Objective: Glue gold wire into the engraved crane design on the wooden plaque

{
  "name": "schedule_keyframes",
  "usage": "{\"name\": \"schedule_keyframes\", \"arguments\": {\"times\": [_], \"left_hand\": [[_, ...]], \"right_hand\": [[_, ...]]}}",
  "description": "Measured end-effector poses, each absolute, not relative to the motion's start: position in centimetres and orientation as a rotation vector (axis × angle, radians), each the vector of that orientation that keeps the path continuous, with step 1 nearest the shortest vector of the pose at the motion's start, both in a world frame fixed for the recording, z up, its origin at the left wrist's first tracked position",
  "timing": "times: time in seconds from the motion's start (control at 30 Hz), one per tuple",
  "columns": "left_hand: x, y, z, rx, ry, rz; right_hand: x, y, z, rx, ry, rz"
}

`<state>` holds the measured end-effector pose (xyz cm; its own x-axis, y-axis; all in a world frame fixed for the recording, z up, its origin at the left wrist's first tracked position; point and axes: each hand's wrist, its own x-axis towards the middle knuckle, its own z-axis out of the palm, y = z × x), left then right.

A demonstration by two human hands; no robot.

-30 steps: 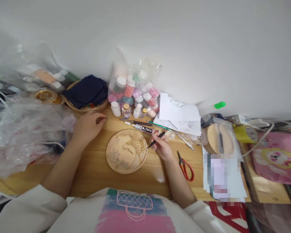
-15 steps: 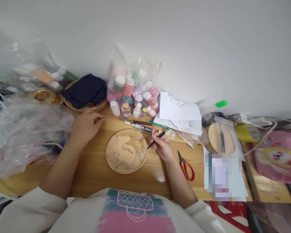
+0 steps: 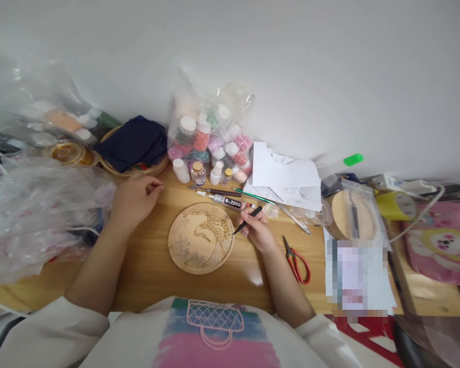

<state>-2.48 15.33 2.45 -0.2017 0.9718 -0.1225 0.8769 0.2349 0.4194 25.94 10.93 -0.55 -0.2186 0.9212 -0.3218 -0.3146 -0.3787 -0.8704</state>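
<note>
Wooden disc: lies flat on the desk before us; we see a gold bird design and grey curls on its face.
Black pointed tool: slanted, tip at the right edge of the wooden disc.
Right hand: our grip is clamped on the black pointed tool.
Left hand: rests left of the wooden disc, fingers curled; we cannot tell whether the grip is together or slightly apart.
B-7000 tube: lies just beyond the wooden disc, below the green rod.
Red-handled pliers: on the desk, right of our right forearm.
Small bottles: four upright, in front of the clear bag of jars.
White papers: stacked right of the clear bag of jars.
Dark blue cloth: on a round hoop, beyond our left hand.
</note>
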Motion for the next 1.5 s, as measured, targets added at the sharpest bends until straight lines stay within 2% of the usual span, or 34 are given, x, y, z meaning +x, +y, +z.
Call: {"name": "schedule_keyframes", "arguments": {"times": [0.6,1.5], "left_hand": [[-1.9,18.6,3.8,1.189,1.996,0.922],[-1.4,18.8,5.5,1.614,2.201,0.7]], "right_hand": [[25.8,10.9,-0.9,-1.078,-0.819,1.743],[25.8,10.9,-0.7,-1.083,-0.837,1.724]]}}
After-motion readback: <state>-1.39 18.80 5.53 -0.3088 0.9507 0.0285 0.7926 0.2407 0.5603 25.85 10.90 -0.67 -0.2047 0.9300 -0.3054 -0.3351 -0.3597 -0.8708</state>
